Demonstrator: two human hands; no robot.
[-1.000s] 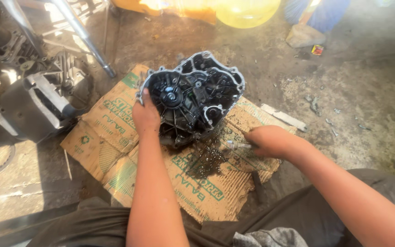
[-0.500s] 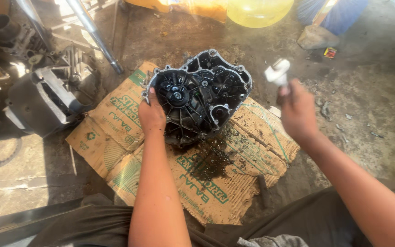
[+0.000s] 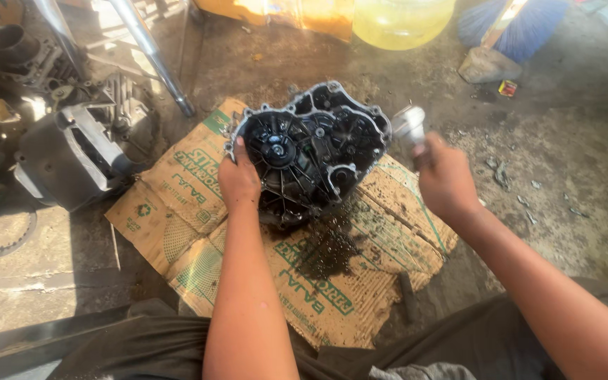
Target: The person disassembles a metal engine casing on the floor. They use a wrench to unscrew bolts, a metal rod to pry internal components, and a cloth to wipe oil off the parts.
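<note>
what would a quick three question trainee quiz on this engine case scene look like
1. True or false: the left hand grips the rim of the black engine case.
2. What does the right hand hold? A) a metal tool with a silvery head B) a rag C) nothing
3. What lies under the engine case?

Key
1. True.
2. A; the head is raised beside the case's right edge, too blurred to name more exactly.
3. A flattened cardboard box with a dark oily stain, lying on the concrete floor.
</note>
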